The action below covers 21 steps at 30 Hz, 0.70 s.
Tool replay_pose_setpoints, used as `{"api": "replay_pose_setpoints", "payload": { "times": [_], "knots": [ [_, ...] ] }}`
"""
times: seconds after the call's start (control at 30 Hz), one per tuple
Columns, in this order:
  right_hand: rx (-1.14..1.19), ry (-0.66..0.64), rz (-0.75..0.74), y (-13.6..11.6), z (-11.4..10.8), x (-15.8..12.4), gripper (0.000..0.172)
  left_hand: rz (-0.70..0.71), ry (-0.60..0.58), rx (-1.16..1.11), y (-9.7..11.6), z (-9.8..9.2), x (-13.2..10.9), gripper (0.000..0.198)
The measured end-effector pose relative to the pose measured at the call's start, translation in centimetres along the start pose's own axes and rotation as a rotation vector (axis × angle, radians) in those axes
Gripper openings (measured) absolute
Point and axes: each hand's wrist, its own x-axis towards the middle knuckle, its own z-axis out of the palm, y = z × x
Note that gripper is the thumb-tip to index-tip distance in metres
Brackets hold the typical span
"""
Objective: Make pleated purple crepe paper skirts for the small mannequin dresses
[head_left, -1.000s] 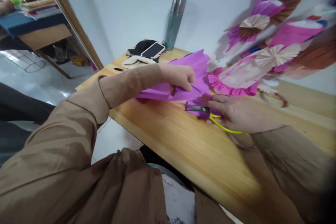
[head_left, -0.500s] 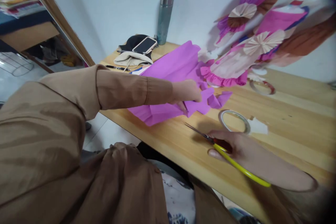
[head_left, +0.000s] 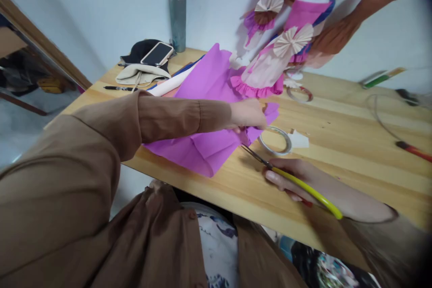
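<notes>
A large sheet of purple crepe paper (head_left: 205,144) lies creased across the wooden table. My left hand (head_left: 249,114) is closed on its right part, with the fingertips partly hidden by the paper and the hand itself. In my right hand (head_left: 290,177) is a pair of scissors (head_left: 297,183) with yellow and red handles. The scissor blades point up and left, their tips close to the paper's edge below my left hand; I cannot tell whether they touch it. Just beyond the blades, a roll of clear tape (head_left: 275,140) lies flat beside a white paper scrap (head_left: 299,139).
Paper dolls with ruffled skirts and fans (head_left: 270,65) lean at the wall. A steel thermos (head_left: 177,11), phone (head_left: 157,54), cap (head_left: 143,74) and pen (head_left: 118,88) sit at the back left. Another tape roll (head_left: 300,94), a green pen (head_left: 376,81) and a red-handled tool (head_left: 413,150) lie rightward.
The view has swung to the right. My left hand has shifted the purple paper nearer to the scissors, and their blades look more closed with the tips at the paper's edge.
</notes>
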Motion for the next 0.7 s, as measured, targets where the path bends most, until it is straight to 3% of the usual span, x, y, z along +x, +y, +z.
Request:
{"api": "replay_pose_setpoints", "payload": {
  "times": [0.1, 0.23, 0.3, 0.33, 0.43, 0.47, 0.6, 0.7],
  "knots": [
    [0.114, -0.010, 0.115, -0.3, 0.1, -0.1, 0.046, 0.016, 0.013, 0.138, 0.8, 0.2, 0.9, 0.024],
    [0.174, -0.018, 0.102, -0.4, -0.1, -0.1, 0.047, 0.027, -0.145, 0.085, 1.2, 0.5, 1.1, 0.021],
    [0.180, -0.022, 0.088, -0.3, -0.4, -0.2, 0.049, 0.103, -0.164, 0.138, 0.9, 0.2, 0.7, 0.028],
    [0.186, -0.025, 0.090, -0.2, -0.6, -0.2, 0.049, 0.167, -0.120, 0.231, 0.6, 0.0, 0.3, 0.029],
    [0.203, -0.051, 0.099, 0.4, -1.0, -0.3, 0.044, 0.312, 0.117, 0.683, -1.2, -1.1, -1.1, 0.022],
    [0.207, -0.071, 0.090, 0.5, -1.1, -0.3, 0.041, 0.259, 0.153, 0.798, -2.1, -1.4, -1.6, 0.022],
    [0.205, -0.145, 0.066, 0.7, -0.9, -0.1, 0.036, 0.071, 0.087, 0.842, -6.2, -1.9, -3.8, 0.029],
    [0.201, -0.163, 0.068, 0.4, -0.7, 0.2, 0.041, 0.093, 0.121, 0.768, -8.2, -1.3, -5.4, 0.023]
  ]
}}
